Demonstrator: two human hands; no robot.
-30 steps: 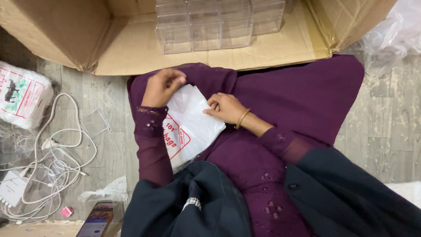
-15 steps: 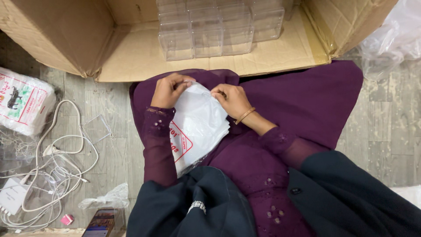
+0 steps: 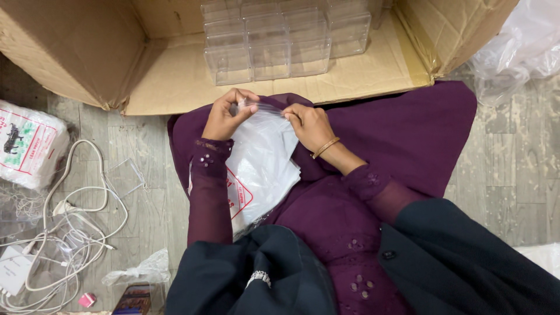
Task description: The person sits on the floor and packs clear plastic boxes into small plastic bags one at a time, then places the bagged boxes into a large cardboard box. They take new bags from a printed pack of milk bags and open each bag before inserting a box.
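Observation:
A white plastic packet (image 3: 262, 166) with a red printed panel lies on my lap, over purple cloth (image 3: 408, 134). My left hand (image 3: 226, 115) pinches the packet's clear top edge at its left end. My right hand (image 3: 309, 123), with a thin bangle at the wrist, pinches the same edge at its right end. The thin clear strip is stretched between the two hands, just in front of a cardboard flap.
An open cardboard box (image 3: 175, 76) lies ahead with several clear plastic cases (image 3: 280, 41) inside. White cables (image 3: 64, 233) and a printed packet (image 3: 26, 143) lie on the grey floor at left. Crumpled clear plastic (image 3: 519, 46) sits at the upper right.
Both hands slid up from the packet's middle to its top edge and now pinch it at both ends. The packet has been drawn straighter along my lap.

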